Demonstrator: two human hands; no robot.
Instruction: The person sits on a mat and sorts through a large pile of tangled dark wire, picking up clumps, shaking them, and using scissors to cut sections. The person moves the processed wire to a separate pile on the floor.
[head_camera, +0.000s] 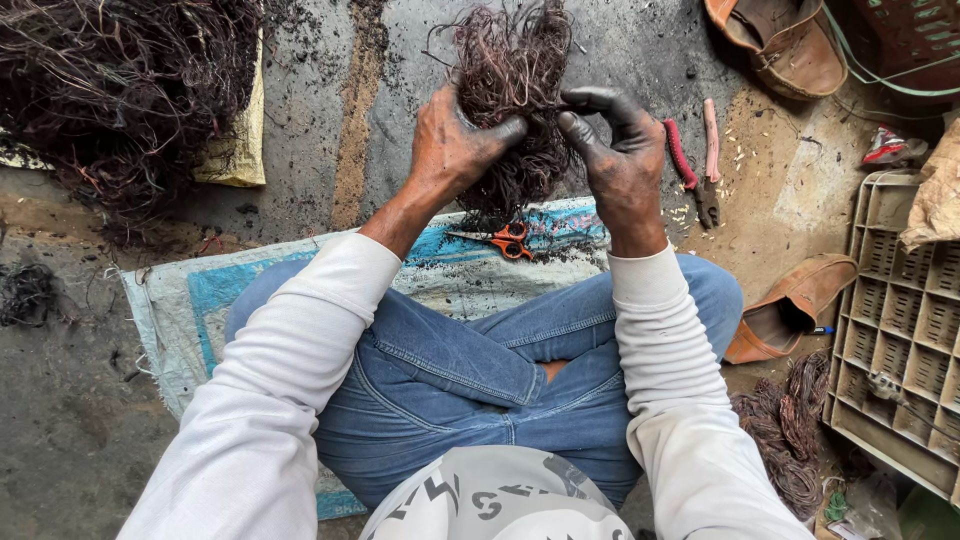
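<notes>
the person sits cross-legged on the floor, in blue jeans and long white sleeves, and holds a wire bundle up in front of the knees; the bundle is a tangle of thin reddish-brown strands, upright, its frayed top spreading above the hands and its lower end hanging toward the mat; the left hand is closed around the bundle's left side, thumb pressed across the strands; the right hand grips the right side, thumb and forefinger pinched into the wire, the other fingers curled above; both hands are blackened with grime and sit close together, with only the bundle between them; under the bundle, on the blue and white woven mat, lie orange-handled scissors, closed, just past the left knee; to the right of the right hand, pliers with red and pink handles rest on the floor, near but not touching it; a large heap of dark wire fills the upper left, well apart from the hands; one brown sandal lies at the top right, another beside the right knee; coiled wire lies by a beige plastic crate at the right edge.
</notes>
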